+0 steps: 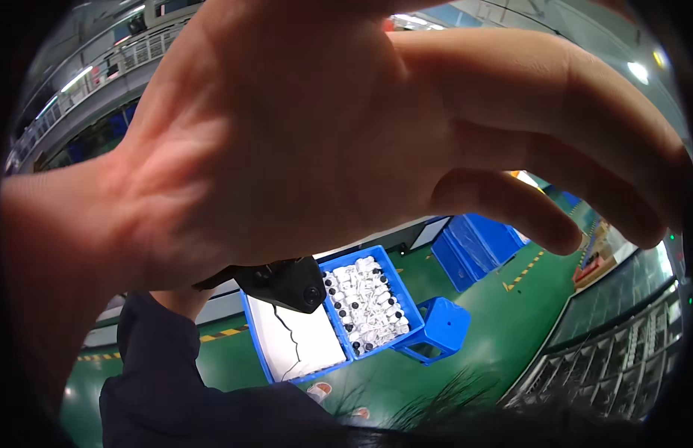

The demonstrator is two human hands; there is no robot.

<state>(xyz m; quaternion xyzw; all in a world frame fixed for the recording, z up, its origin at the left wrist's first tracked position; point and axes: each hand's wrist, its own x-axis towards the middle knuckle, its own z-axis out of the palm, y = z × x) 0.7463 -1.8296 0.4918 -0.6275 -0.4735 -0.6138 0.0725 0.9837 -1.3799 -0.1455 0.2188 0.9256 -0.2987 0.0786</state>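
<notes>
Over the green floor I see a blue stool at half past four and, at six o'clock, a blue crate of white, black-tipped pieces, while the left hand blocks most of my upper view. Its bare forearm lies toward nine o'clock, fingers pointing to three. They're bent, slightly apart, gripping nothing visible; a black fitting shows beneath at half past seven, contact unclear.

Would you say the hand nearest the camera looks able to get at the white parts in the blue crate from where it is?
Probably not: the hand is raised close to the camera, well above the white parts. Their blue crate is open on top, so the way down looks fairly free.
</notes>
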